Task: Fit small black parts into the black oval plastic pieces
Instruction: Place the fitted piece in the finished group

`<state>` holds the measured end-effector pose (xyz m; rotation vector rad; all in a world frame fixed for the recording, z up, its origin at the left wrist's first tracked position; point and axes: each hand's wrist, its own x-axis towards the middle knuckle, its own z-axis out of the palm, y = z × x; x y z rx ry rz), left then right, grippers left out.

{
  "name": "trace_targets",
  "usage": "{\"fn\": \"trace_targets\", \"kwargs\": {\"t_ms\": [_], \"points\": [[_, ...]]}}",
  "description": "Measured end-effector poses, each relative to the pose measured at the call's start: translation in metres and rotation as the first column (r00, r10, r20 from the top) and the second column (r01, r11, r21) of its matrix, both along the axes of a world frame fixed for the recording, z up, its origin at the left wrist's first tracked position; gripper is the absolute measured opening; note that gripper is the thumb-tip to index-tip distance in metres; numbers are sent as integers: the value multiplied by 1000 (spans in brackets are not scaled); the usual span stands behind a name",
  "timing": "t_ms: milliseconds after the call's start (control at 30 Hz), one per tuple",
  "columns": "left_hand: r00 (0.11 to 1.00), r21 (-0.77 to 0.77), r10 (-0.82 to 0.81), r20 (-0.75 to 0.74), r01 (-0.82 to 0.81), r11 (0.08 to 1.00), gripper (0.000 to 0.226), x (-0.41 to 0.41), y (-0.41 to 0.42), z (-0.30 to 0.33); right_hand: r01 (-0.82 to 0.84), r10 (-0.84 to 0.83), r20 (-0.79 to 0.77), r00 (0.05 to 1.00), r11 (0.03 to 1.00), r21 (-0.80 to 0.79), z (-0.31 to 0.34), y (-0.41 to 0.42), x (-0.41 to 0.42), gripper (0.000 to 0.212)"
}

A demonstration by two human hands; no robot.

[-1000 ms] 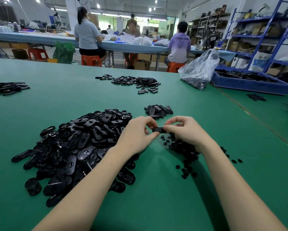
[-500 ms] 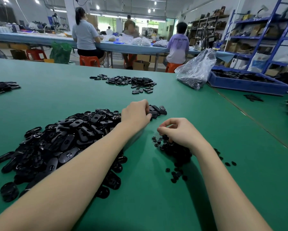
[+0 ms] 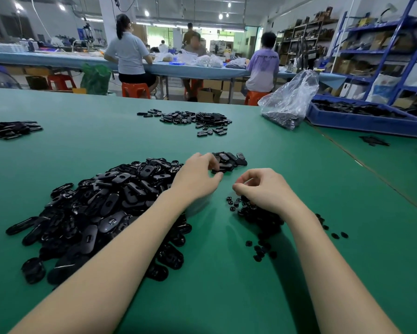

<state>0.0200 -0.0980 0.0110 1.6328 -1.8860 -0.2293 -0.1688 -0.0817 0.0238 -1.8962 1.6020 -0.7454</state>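
A big heap of black oval plastic pieces (image 3: 101,208) lies on the green table at the left. My left hand (image 3: 197,175) hovers at the edge of a small pile of oval pieces (image 3: 230,160), its loosely curled fingers touching the nearest piece and gripping nothing. A heap of small black parts (image 3: 258,213) sits to the right of centre. Just over it, my right hand (image 3: 262,189) has its fingers curled, thumb and fingertips pinched together on what looks like one small part, mostly hidden.
More piles of oval pieces lie at the far centre (image 3: 195,119) and far left (image 3: 9,130). A clear plastic bag (image 3: 289,102) and a blue tray (image 3: 366,119) stand at the back right. A few small parts (image 3: 337,235) are scattered at the right. People sit at another table behind.
One second ago both hands held an oval piece together. My left hand then carried it forward to the small pile and let go, while my right hand dropped onto the small parts.
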Motion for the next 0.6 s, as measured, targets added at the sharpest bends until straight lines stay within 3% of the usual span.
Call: {"fn": "trace_targets", "kwargs": {"t_ms": [233,433,600], "points": [[988,74,-146,56,142,987,8,30,35,-2,-138,129,-257,958,990,-17,6,11,18,6],[986,124,-162,26,158,980,16,39,40,-3,-458,498,-208,842,863,212,7,26,51,24],[989,129,-148,-9,148,981,18,40,39,-3,-449,471,-189,862,881,150,-4,29,62,15]]}}
